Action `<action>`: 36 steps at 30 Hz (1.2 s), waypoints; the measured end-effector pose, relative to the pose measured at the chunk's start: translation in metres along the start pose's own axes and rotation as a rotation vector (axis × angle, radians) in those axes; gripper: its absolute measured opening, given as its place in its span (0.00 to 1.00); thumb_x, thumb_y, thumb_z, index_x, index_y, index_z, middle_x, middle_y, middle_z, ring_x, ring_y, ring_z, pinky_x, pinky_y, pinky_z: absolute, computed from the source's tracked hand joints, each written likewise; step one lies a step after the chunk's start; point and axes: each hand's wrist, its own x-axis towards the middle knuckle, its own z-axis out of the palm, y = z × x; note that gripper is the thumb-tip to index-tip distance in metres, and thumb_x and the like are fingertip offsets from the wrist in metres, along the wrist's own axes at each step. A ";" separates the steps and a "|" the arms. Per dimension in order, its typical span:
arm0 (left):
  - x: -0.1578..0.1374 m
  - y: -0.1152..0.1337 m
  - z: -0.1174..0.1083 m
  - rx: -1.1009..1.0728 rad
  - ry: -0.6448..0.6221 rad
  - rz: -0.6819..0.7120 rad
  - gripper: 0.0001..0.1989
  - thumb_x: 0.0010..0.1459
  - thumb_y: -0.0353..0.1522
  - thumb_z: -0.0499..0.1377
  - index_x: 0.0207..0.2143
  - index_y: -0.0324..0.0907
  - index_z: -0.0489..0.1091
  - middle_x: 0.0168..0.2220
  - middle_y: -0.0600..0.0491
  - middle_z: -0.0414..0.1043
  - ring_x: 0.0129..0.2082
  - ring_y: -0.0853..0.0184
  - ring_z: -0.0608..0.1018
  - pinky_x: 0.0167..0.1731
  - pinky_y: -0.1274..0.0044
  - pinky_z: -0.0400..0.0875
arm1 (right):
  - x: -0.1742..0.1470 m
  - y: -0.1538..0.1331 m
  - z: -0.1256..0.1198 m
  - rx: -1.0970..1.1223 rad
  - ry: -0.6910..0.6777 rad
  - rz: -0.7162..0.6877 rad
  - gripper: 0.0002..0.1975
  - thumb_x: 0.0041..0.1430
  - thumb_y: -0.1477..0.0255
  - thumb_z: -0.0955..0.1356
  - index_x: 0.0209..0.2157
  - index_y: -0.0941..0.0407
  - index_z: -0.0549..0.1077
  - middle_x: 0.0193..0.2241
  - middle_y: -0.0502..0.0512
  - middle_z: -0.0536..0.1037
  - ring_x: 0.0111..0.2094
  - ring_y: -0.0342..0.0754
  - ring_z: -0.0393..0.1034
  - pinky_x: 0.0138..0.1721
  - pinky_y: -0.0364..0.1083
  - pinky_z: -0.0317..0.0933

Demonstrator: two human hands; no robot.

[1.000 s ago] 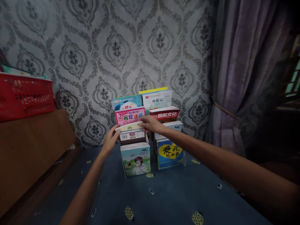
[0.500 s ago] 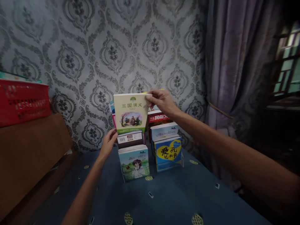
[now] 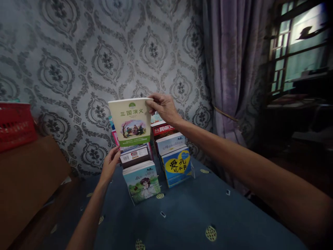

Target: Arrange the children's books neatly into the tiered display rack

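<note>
My right hand pinches a cream and green book by its upper right corner, thumb in front. The book is upright, raised above the left row of books, its illustrated cover facing me. My left hand is by the left side of that row, thumb and fingers apart, fingertips at the books' edges just below the raised book. A dark book with a white barcode label stands under it. At the row's front is a book with a girl on its green-blue cover.
The right row holds a blue and yellow book, a pale blue book and a red book. A red basket sits on a cardboard box at left. A purple curtain hangs beyond the blue tablecloth.
My view has swung right, so the books and both hands appear farther left. The cream and green book remains in my right hand, now tilted slightly, its cover more visible.
</note>
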 end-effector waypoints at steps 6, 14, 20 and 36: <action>0.002 -0.002 0.001 0.000 0.028 -0.001 0.36 0.47 0.54 0.64 0.51 0.39 0.71 0.48 0.43 0.76 0.47 0.56 0.78 0.38 0.73 0.76 | -0.023 0.017 0.016 -0.027 -0.035 0.063 0.11 0.60 0.62 0.66 0.33 0.56 0.70 0.20 0.45 0.71 0.22 0.41 0.69 0.28 0.40 0.66; 0.004 -0.005 0.000 -0.013 0.018 -0.005 0.35 0.46 0.53 0.65 0.49 0.40 0.71 0.49 0.44 0.76 0.48 0.55 0.78 0.39 0.72 0.76 | -0.034 0.018 0.027 -0.015 -0.116 0.107 0.07 0.60 0.67 0.65 0.33 0.56 0.70 0.19 0.45 0.72 0.23 0.42 0.72 0.29 0.41 0.66; 0.006 -0.002 -0.002 -0.015 0.008 -0.026 0.35 0.43 0.54 0.66 0.48 0.40 0.72 0.47 0.45 0.77 0.46 0.57 0.78 0.35 0.74 0.76 | -0.036 0.020 0.028 -0.013 -0.074 0.112 0.10 0.62 0.63 0.65 0.35 0.56 0.70 0.21 0.46 0.74 0.25 0.43 0.73 0.32 0.41 0.67; 0.034 0.014 -0.015 0.379 -0.130 0.236 0.19 0.47 0.46 0.67 0.32 0.40 0.80 0.28 0.51 0.79 0.29 0.63 0.77 0.28 0.77 0.70 | -0.041 0.023 0.024 0.008 -0.126 0.049 0.11 0.62 0.62 0.66 0.37 0.56 0.71 0.24 0.47 0.76 0.28 0.42 0.74 0.35 0.42 0.68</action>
